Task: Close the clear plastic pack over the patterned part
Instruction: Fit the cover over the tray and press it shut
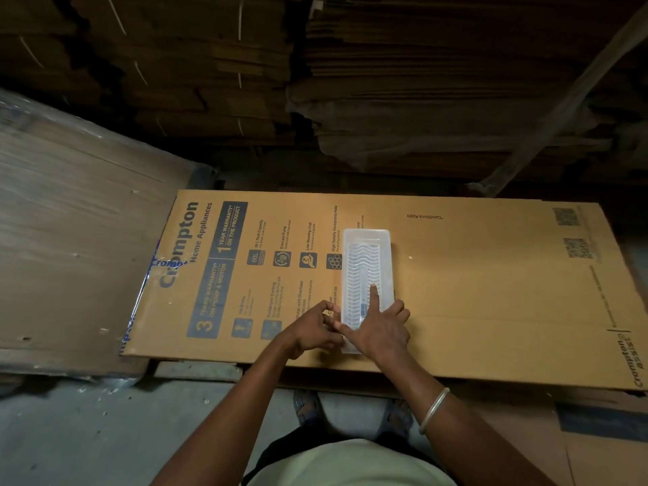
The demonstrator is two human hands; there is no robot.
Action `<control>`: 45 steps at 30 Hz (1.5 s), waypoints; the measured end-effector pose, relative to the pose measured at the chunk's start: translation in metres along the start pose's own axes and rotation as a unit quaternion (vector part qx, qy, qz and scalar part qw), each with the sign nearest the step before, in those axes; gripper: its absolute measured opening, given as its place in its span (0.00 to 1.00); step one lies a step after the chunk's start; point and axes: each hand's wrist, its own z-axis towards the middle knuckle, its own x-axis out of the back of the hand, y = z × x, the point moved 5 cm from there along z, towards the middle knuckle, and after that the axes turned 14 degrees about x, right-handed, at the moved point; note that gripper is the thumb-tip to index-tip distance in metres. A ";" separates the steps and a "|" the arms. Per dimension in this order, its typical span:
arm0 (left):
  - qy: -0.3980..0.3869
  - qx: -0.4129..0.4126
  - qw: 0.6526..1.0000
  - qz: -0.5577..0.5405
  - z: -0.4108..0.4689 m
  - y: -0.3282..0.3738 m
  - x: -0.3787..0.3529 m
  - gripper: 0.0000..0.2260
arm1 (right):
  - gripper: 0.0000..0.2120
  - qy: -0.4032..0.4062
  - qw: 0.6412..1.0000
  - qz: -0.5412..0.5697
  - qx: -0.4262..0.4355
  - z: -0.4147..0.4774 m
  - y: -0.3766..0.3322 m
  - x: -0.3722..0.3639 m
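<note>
1. A clear plastic pack (366, 275) lies flat on a printed Crompton carton sheet (473, 292), a white wavy-patterned part (361, 271) visible inside it.
2. The right hand (380, 327) rests spread on the pack's near end, its index finger pressing the lid, gripping nothing.
3. The left hand (315, 329) pinches the pack's near left edge with curled fingers.
4. A bangle (434, 410) circles the right forearm.

The clear plastic pack (366, 275) lies on flattened printed cardboard (473, 275). The right hand (380, 327) presses flat on it; the left hand (315, 327) apparently pinches its near edge.
</note>
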 end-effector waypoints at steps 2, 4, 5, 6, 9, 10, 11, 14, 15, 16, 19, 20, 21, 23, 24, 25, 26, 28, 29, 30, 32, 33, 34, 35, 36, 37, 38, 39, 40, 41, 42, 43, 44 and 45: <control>-0.001 -0.006 1.000 0.016 0.001 -0.003 -0.001 0.30 | 0.55 -0.009 1.000 -0.005 0.012 0.001 0.001 -0.001; 0.010 -0.012 1.000 0.025 0.003 -0.007 -0.002 0.33 | 0.47 -0.021 0.999 -0.002 0.026 0.002 0.003 0.003; 0.012 -0.014 1.000 0.025 0.004 -0.008 -0.004 0.33 | 0.43 -0.029 0.999 0.000 0.033 0.003 0.006 0.006; 0.012 -0.015 1.000 0.024 0.005 -0.010 -0.005 0.33 | 0.40 -0.039 0.998 -0.003 0.043 0.004 0.009 0.011; 0.003 -0.015 0.999 0.032 0.007 -0.012 -0.008 0.35 | 0.39 -0.045 0.995 -0.029 0.085 0.012 0.020 0.024; 0.001 -0.012 0.999 0.036 0.008 -0.011 -0.008 0.36 | 0.36 -0.034 0.994 -0.030 0.098 0.015 0.023 0.030; 0.004 -0.012 0.999 0.045 0.009 -0.009 -0.006 0.37 | 0.32 -0.024 0.993 -0.035 0.112 0.019 0.026 0.035; 0.060 -0.026 0.991 0.120 0.014 0.010 0.003 0.36 | 0.33 -0.037 0.987 -0.072 0.139 0.036 0.032 0.055; 0.098 -0.039 0.981 0.160 0.014 0.024 0.007 0.35 | 0.38 -0.044 0.986 -0.078 0.141 0.041 0.032 0.061; 0.145 -0.057 0.966 0.207 0.015 0.040 0.012 0.37 | 0.46 -0.048 0.985 -0.084 0.146 0.047 0.032 0.068; 0.265 -0.119 0.877 0.384 0.017 0.092 0.019 0.51 | 0.66 -0.062 0.975 -0.118 0.175 0.063 0.029 0.077; 0.281 -0.132 0.841 0.443 0.021 0.107 0.018 0.57 | 0.71 -0.077 0.971 -0.133 0.182 0.070 0.029 0.078; 0.290 -0.135 0.807 0.497 0.025 0.121 0.016 0.62 | 0.74 -0.090 0.966 -0.151 0.189 0.076 0.028 0.078; 0.297 -0.115 0.755 0.573 0.035 0.141 0.014 0.69 | 0.77 -0.105 0.958 -0.181 0.198 0.089 0.027 0.080; 0.296 -0.099 0.740 0.596 0.041 0.149 0.014 0.70 | 0.78 -0.107 0.955 -0.190 0.201 0.094 0.026 0.082; 0.291 -0.085 0.731 0.612 0.044 0.154 0.013 0.71 | 0.78 -0.108 0.954 -0.192 0.203 0.097 0.026 0.083; 0.286 -0.076 0.724 0.624 0.048 0.158 0.012 0.71 | 0.78 -0.109 0.954 -0.190 0.205 0.098 0.026 0.084; 0.281 -0.065 0.718 0.633 0.052 0.159 0.011 0.72 | 0.78 -0.117 0.952 -0.188 0.211 0.100 0.028 0.083; 0.280 -0.065 0.719 0.633 0.054 0.157 0.011 0.72 | 0.78 -0.120 0.951 -0.189 0.213 0.099 0.029 0.082; 0.278 -0.067 0.720 0.632 0.056 0.155 0.012 0.72 | 0.78 -0.120 0.951 -0.189 0.215 0.100 0.030 0.080; 0.272 -0.075 0.723 0.631 0.058 0.152 0.015 0.72 | 0.78 -0.115 0.950 -0.190 0.219 0.104 0.030 0.077; 0.268 -0.077 0.725 0.629 0.060 0.152 0.017 0.72 | 0.78 -0.113 0.950 -0.190 0.220 0.106 0.029 0.077; 0.266 -0.080 0.728 0.627 0.061 0.152 0.018 0.72 | 0.78 -0.111 0.950 -0.191 0.220 0.109 0.028 0.076; 0.264 -0.079 0.729 0.626 0.061 0.153 0.019 0.72 | 0.78 -0.109 0.950 -0.191 0.221 0.110 0.028 0.077; 0.264 -0.078 0.729 0.627 0.062 0.154 0.019 0.72 | 0.78 -0.107 0.951 -0.189 0.222 0.112 0.028 0.077; 0.264 -0.078 0.728 0.628 0.062 0.155 0.019 0.72 | 0.78 -0.104 0.951 -0.188 0.224 0.113 0.027 0.077; 0.265 -0.079 0.726 0.629 0.062 0.156 0.019 0.72 | 0.78 -0.103 0.951 -0.186 0.227 0.114 0.027 0.077; 0.266 -0.078 0.723 0.632 0.062 0.157 0.019 0.72 | 0.78 -0.103 0.951 -0.183 0.227 0.115 0.028 0.078; 0.268 -0.077 0.720 0.635 0.063 0.157 0.020 0.71 | 0.78 -0.101 0.951 -0.179 0.229 0.117 0.028 0.077; 0.270 -0.079 0.718 0.636 0.063 0.157 0.021 0.71 | 0.77 -0.100 0.953 -0.173 0.229 0.117 0.029 0.077; 0.271 -0.083 0.718 0.636 0.064 0.157 0.021 0.71 | 0.77 -0.097 0.954 -0.167 0.231 0.118 0.031 0.076; 0.270 -0.084 0.720 0.634 0.064 0.157 0.021 0.71 | 0.77 -0.096 0.954 -0.164 0.231 0.118 0.032 0.076; 0.268 -0.088 0.724 0.630 0.064 0.157 0.021 0.71 | 0.77 -0.093 0.954 -0.162 0.236 0.120 0.033 0.074; 0.268 -0.092 0.727 0.626 0.062 0.157 0.021 0.70 | 0.77 -0.090 0.953 -0.163 0.239 0.119 0.033 0.074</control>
